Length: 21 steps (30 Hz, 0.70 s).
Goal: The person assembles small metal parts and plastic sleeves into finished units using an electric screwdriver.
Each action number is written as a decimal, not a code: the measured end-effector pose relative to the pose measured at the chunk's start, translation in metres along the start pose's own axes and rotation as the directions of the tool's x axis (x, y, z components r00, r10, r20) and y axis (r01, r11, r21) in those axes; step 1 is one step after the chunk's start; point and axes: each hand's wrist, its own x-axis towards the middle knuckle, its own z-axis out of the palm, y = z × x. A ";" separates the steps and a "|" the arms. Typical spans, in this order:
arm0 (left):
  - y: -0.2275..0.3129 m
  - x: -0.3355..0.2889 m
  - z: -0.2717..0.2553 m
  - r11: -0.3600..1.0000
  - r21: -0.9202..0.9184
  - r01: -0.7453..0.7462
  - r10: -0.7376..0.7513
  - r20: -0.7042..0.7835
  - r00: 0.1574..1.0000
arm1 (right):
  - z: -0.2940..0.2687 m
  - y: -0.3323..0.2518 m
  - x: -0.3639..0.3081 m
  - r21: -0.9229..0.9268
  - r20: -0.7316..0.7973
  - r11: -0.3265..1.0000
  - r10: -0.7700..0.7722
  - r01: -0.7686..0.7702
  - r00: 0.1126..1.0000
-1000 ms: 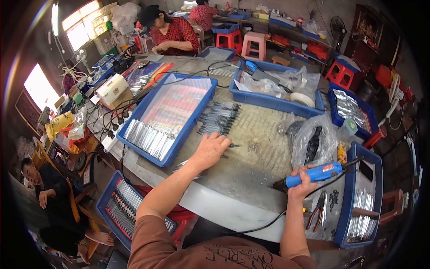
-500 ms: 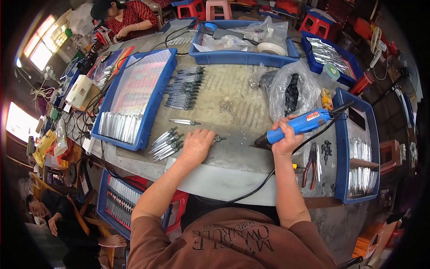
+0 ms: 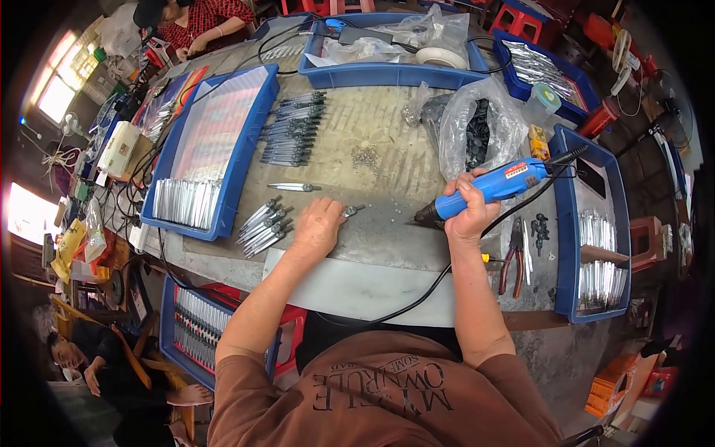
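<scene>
Since the earliest frame, the left hand [image 3: 316,226] has drawn back from the row of pen-like pieces [image 3: 290,134], and a lone piece [image 3: 290,187] now shows between them. Under that hand lies another piece, its dark end [image 3: 354,210] poking out rightward; the fingers bend over it, but whether they pinch or merely cover it I cannot tell. Facing it, just apart, is the nozzle of a blue corded tool [image 3: 488,188], apparently a hot-air gun, gripped firmly by the right hand [image 3: 473,212]. The step in hand looks like lining up end and nozzle; the next move calls for a steady piece and fingers clear of heat. Farther out lie a fanned bunch [image 3: 266,227], pliers [image 3: 512,268] and a left-hand blue tray [image 3: 244,156].
</scene>
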 end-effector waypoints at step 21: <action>0.021 0.019 0.021 0.974 -0.132 0.186 -0.191 -0.029 0.981 | 0.002 0.000 0.002 0.005 -0.030 1.000 -0.004 0.004 1.000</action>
